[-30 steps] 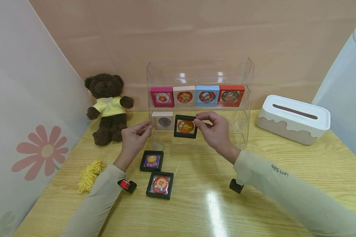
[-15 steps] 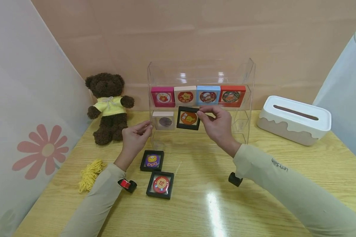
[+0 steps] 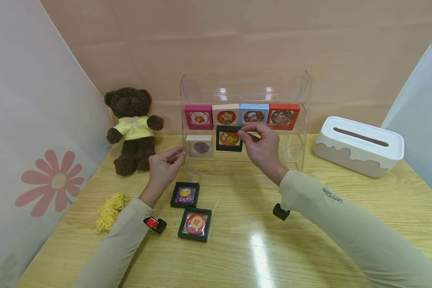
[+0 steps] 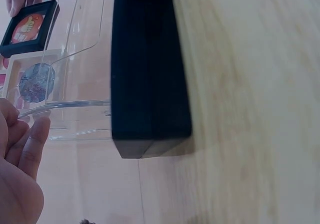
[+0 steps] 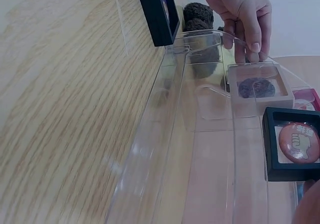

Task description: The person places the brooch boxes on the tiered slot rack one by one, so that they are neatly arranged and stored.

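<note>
My right hand (image 3: 262,146) pinches a black square display frame (image 3: 218,144) by its right side. Inside it is an orange-red round badge with a yellow thumbs-up figure. The frame is at the middle tier of a clear acrylic display rack (image 3: 234,86), just right of a cream frame (image 3: 199,139) with a dark round badge. Whether it touches the rack I cannot tell. My left hand (image 3: 163,166) pinches the rack's left side edge, thumb and fingers on either side of the clear panel (image 4: 75,104) in the left wrist view.
Pink, cream, blue and red frames (image 3: 287,107) fill the tier above. On the table lie two black frames, one with a purple badge (image 3: 185,195), one with a red badge (image 3: 196,224). Yellow yarn (image 3: 111,212) and a teddy bear (image 3: 131,132) are left, a tissue box (image 3: 356,148) right.
My right hand has raised the black frame from below the middle tier and shifted it slightly right, beside the cream frame. The left hand keeps its hold on the rack.
</note>
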{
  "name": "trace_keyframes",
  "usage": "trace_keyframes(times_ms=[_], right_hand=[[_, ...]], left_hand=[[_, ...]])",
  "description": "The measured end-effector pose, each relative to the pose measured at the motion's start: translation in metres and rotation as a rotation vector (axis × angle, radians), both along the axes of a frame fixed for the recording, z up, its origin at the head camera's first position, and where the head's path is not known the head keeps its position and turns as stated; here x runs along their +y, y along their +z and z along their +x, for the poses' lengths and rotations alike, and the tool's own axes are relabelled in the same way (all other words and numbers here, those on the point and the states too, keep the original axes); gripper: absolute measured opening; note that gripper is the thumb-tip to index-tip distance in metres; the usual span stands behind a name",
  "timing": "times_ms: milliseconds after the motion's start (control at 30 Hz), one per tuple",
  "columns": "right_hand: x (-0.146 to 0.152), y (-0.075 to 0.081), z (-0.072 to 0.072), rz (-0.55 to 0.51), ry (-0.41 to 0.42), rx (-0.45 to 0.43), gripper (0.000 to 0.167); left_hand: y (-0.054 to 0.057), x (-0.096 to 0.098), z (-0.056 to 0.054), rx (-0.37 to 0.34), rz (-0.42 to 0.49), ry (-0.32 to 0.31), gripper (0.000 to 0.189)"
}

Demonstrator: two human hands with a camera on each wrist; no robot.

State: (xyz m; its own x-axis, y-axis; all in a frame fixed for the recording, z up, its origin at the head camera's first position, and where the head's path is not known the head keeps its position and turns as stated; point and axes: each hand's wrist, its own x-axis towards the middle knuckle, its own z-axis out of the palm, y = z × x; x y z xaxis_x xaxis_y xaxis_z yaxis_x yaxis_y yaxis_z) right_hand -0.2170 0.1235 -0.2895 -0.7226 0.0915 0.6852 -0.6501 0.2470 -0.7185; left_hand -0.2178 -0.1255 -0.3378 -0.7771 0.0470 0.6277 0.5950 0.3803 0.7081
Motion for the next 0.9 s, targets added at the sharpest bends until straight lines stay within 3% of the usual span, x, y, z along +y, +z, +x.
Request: trace_keyframes(times_ms=[333,900], right_hand=[[0.004,-0.031,-0.026,0.027,-0.016,0.018,0.004],[0.003,-0.041,-0.025,0.032,0.006,-0.029,0.003]], left_hand=[[0.000,0.000,0.000,-0.009,0.006,-0.004,0.020],[0.001,0.001,0.001,-0.003,-0.002,0.001,0.020]])
